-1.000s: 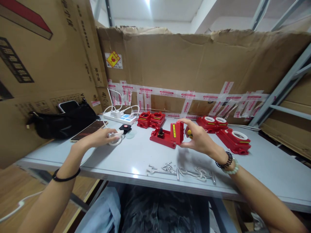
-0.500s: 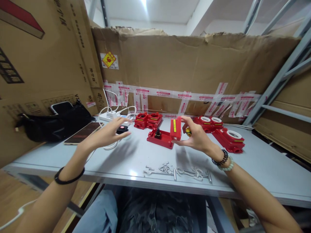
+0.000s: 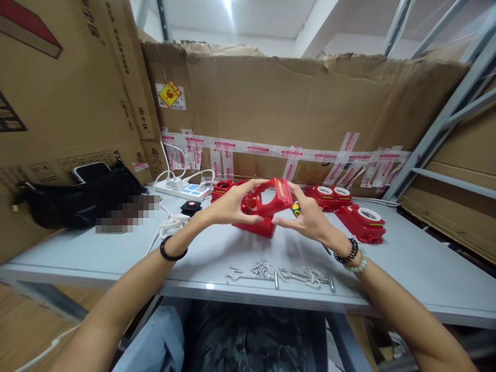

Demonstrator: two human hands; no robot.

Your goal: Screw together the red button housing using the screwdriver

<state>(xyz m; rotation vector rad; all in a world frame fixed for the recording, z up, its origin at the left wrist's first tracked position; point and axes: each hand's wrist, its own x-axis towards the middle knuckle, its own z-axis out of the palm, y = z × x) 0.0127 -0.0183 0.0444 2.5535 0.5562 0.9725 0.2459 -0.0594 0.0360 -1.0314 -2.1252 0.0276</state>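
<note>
Between my two hands, a red cover with a large round opening and a yellow label is held tilted above the table. My left hand has its fingers on the cover's left side. At the cover's right side are the fingertips of my right hand. That hand also keeps a screwdriver with a yellow and black handle against its palm. Below the cover lies a red box base, partly hidden by my left hand and the cover.
Screws and metal T-handle tools lie near the front edge. Red housings with white rings stand at right. At left are a power strip, a white cable, a small black object and a black bag.
My left hand has moved right, from over the table to the cover. The cover has turned, so its round opening now shows. My right hand stays at its right side.
</note>
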